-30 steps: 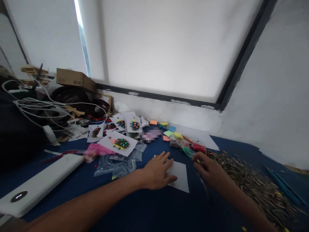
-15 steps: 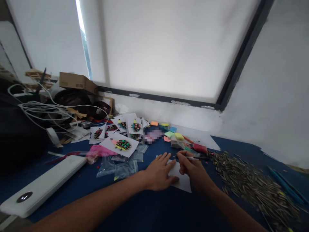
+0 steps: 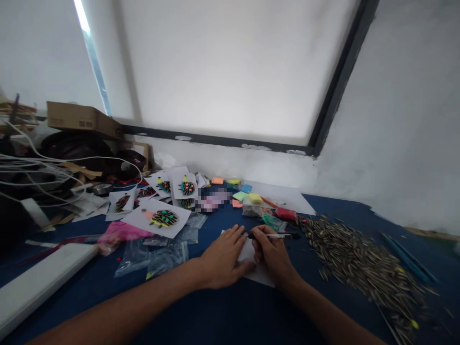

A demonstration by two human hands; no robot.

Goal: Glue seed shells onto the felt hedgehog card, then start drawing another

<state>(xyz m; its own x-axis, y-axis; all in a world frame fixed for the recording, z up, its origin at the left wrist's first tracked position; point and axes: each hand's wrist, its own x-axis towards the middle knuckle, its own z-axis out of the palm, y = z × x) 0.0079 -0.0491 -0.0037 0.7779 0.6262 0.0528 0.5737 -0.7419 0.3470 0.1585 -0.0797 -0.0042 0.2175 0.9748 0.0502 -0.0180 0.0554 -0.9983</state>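
Observation:
My left hand [image 3: 224, 256] lies flat with its fingers stretched over a sheet of white paper [image 3: 259, 273] on the blue table. Between the fingers of my right hand [image 3: 271, 254] is a black and clear pen [image 3: 283, 235], its tip end pointing left toward my left fingertips. Much of the paper is covered by both hands, and any mark on it cannot be made out. Just beyond my right hand lie a bag with green clay [image 3: 273, 222] and a red clay packet [image 3: 286, 214].
Sunflower seeds [image 3: 359, 263] are heaped at the right beside blue tweezers-like strips [image 3: 408, 258]. Paper cards with seed hedgehogs [image 3: 163, 218], plastic bags [image 3: 167, 258] and pink plastic [image 3: 124, 232] lie left. A white oblong device [image 3: 46, 278], cables and a cardboard box [image 3: 82, 117] stand farther left.
The whole view has swung to the right, so things appear farther left. The pen in my right hand now shows more plainly; my left hand stays flat on the paper.

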